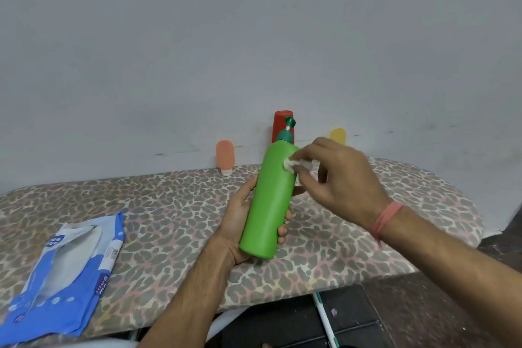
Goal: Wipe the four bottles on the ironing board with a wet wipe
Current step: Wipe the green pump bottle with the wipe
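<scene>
Behind green bottle (268,203) in left hand (240,223), right hand (341,178) pinching wipe (293,163): red bottle (279,124), half hidden.

At eight o'clock we see a torn blue and white packet (66,271) lying flat. A grey wall (254,37) fills twelve o'clock, and dark floor (353,316) shows at five o'clock.

- The ironing board (175,206) has a spotty animal-print cover.
- A blue wipes pack (65,277) lies at its front left corner.
- An orange bottle (225,157), a red bottle (279,124) and a yellow bottle (338,135) stand along its back edge.
</scene>
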